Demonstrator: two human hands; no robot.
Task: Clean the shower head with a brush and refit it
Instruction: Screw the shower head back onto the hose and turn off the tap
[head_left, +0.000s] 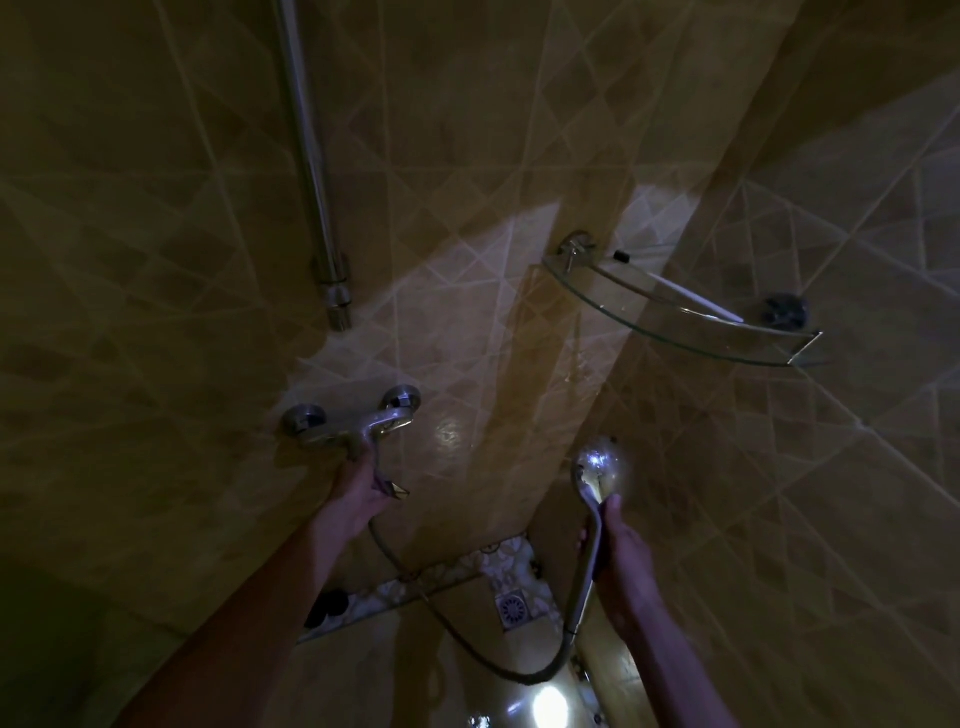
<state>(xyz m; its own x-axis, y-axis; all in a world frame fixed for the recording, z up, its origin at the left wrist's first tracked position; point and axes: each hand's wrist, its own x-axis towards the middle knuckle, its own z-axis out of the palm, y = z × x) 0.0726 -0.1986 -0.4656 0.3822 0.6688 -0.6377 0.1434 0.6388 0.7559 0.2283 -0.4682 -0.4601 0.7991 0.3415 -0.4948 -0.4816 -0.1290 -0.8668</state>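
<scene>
My right hand (626, 564) grips shower head (597, 467) handle; left hand (363, 491) fingers curl on mixer lever (382, 467). Rinse step, I judge; next, open water.

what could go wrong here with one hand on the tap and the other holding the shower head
1. The left hand grips the mixer tap lever; if it opens, the shower head may spray unaimed.
2. The right hand holds only the handle, so a wet grip might slip and drop it.
3. The hose hangs in a low loop and could snag. The dim light makes all this harder to judge.
</scene>
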